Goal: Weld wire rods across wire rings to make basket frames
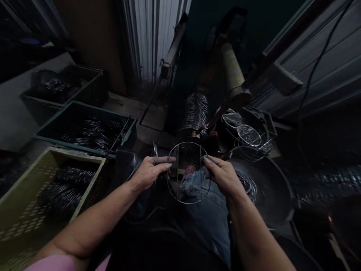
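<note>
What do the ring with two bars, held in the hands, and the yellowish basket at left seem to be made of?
The ring with two bars: likely metal wire, smooth and greyish; it is thin and glints. Which metal, I cannot tell.
The yellowish basket: probably molded plastic, matte; its walls show rows of regular slots.

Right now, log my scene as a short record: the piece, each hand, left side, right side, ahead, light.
Piece: wire ring with two straight bars across it
Left hand: pinching its left edge
Right hand: pinching its right edge
Left side: yellow crate and green crate, both holding dark wire
Right side: dark basin with wire loops
Ahead: wire-wound spool
Light: dim
</note>
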Motion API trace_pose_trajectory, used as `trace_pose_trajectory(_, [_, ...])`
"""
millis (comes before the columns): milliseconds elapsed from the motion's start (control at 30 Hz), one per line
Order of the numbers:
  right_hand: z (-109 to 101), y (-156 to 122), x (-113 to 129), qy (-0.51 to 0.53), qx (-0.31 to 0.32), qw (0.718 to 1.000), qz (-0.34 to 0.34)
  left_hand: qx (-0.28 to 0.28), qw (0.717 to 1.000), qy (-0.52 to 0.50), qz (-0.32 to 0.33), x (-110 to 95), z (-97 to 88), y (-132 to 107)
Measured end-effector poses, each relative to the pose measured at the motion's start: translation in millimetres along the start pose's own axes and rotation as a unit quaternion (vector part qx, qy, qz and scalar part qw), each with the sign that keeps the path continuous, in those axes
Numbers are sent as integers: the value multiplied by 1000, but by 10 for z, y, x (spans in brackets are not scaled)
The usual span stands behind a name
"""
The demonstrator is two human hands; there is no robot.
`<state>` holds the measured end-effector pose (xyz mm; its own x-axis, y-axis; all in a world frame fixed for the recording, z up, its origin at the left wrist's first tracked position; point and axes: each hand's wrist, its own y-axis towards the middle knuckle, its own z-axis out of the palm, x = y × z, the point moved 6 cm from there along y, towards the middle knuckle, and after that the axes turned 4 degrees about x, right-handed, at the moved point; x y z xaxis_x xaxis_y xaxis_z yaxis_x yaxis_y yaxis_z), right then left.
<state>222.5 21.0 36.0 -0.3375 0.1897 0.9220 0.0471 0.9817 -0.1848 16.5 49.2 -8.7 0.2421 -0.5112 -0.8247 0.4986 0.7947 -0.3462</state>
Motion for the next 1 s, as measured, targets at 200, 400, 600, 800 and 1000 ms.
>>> trace_pose_trajectory(200, [-119, 76, 97, -73, -23, 997, -9, -22, 1000, 0, -10, 15, 92, 141])
trace_pose_trajectory(400, [-313, 286, 186, -87, -41, 995, -14, -35, 999, 0, 14, -164, 186, 338])
trace_pose_trajectory(600, [-367, 442, 206, 16, -34, 999, 35, -41, 999, -15, 13, -222, 209, 466])
trace_pose_trajectory(800, [-207, 411, 79, 249, 35, 963, 102, -24, 999, 10, 28, -220, 162, 469])
trace_pose_trajectory(1000, [-126, 368, -35, 290, 43, 950, 106, -21, 997, 44, 52, -242, 152, 422])
